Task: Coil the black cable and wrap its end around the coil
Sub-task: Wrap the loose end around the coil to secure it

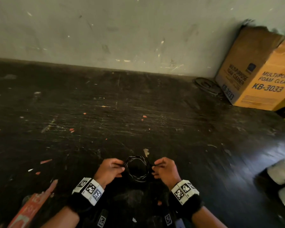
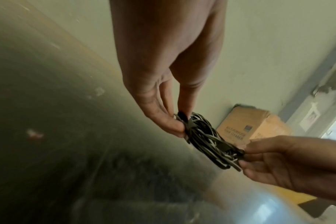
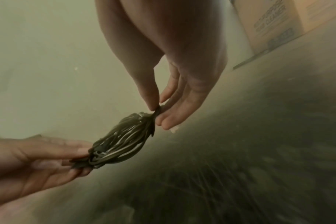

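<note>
Low in the middle of the head view, my left hand (image 1: 109, 169) and right hand (image 1: 165, 170) each pinch opposite sides of the black cable (image 1: 136, 168), already coiled above the dark floor (image 1: 138, 112); next, I judge, comes tightening the wrapped end

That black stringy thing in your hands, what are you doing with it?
A person is winding up a black cable. It is already looped into a round coil, held up above a dark, scuffed floor. The left hand pinches one side of the coil and the right hand pinches the opposite side. In the wrist views, cable looks wrapped across the loops at both pinched spots, so the bundling seems nearly finished. A cardboard box stands by the wall.
</note>
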A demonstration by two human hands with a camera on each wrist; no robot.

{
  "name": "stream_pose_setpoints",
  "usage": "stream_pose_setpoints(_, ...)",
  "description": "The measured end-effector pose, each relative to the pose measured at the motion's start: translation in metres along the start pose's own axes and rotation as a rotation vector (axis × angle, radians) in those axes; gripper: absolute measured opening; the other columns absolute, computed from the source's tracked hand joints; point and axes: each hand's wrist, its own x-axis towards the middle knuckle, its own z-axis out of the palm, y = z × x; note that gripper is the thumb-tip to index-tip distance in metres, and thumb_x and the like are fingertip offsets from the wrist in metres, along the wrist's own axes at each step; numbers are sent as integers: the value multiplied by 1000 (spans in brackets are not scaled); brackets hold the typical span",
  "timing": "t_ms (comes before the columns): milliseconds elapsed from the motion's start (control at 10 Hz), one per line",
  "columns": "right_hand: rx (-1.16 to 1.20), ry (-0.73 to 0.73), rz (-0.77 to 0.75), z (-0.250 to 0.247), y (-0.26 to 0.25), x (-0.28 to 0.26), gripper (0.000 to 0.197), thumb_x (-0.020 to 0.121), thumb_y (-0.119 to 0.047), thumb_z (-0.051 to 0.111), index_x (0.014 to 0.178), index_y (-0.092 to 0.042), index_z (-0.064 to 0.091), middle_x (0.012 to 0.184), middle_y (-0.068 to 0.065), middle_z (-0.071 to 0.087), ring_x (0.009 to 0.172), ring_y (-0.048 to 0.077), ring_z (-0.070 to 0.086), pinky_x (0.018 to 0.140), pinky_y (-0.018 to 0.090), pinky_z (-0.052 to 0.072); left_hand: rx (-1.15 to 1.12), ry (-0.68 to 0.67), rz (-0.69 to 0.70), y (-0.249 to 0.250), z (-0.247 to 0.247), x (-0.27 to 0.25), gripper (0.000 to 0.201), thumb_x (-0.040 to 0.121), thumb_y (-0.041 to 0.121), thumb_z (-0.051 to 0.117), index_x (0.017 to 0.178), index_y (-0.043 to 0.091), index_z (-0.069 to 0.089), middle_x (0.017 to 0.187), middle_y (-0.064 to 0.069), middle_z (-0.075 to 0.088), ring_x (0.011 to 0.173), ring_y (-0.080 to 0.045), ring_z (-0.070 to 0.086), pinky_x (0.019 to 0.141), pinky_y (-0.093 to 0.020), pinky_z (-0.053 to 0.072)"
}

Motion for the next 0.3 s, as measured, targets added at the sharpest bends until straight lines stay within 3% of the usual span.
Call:
stream_pose_setpoints(100,-95,-68,12,0,11,5,22,85,2,65,78,-17,58,80,8,67,64,15,65,61,29,56,0,20,-6,-14,-3,5,20,81,-10,64,89,8,65,91,-21,67,74,-20,65,59,-22,57)
stream_pose_setpoints(200,-223,-124,-31,-7,21,10,23,83,-4,68,78,-25,60,86,6,71,73,13,65,72,30,55,13,7,-12,-19,-11,3,24,81,-5,66,101,7,66,90,-14,71,79,-22,68,75,-32,55)
stream_pose_setpoints(300,-274,-127,-107,-27,26,2,20,84,-6,69,80,-25,63,87,3,72,77,13,66,76,29,54,55,57,-34,-25,-36,-7,24,82,2,67,100,18,66,91,-8,73,86,-20,70,77,-32,55)
